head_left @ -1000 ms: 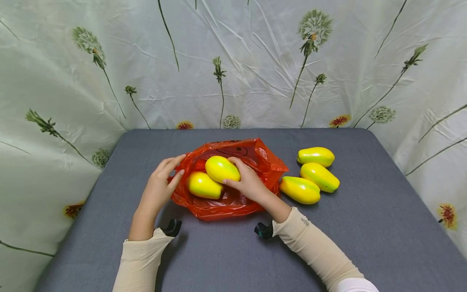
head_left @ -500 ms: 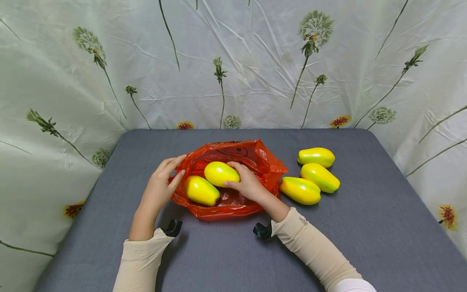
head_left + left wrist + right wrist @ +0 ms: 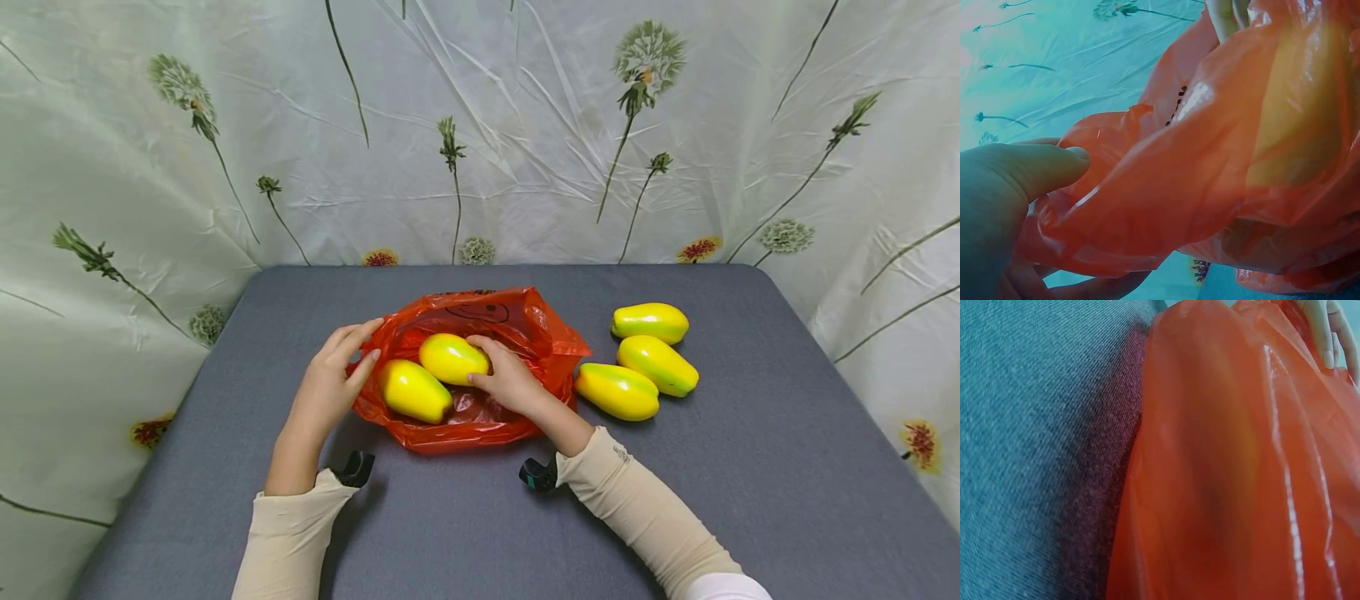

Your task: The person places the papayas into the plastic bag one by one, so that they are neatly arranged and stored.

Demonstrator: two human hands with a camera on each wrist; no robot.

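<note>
A red plastic bag (image 3: 480, 435) lies with its mouth spread wide. My left hand (image 3: 326, 375) grips its left rim; in the left wrist view the thumb (image 3: 1060, 167) presses on the film while other fingers pass behind it. Inside the bag sit two yellow-green papayas. My right hand (image 3: 513, 379) reaches in over the near right rim, thumb and fingers on either side of the right end of the upper papaya (image 3: 452, 358). The lower papaya (image 3: 414, 392) lies against it on the left. In the right wrist view the bag wall hides the right hand.
Several things stand on the grey table (image 3: 750, 500). Right of the bag, three more papayas lie close together: a back one (image 3: 649, 322), a middle one (image 3: 658, 365) and a front one (image 3: 617, 391) near the bag's side. A flowered curtain (image 3: 525, 125) hangs behind.
My right hand has lowered the upper papaya into the bag, and its thumb has slid slightly right along it. The lower papaya has shifted left and toward me. My left hand stays put.
</note>
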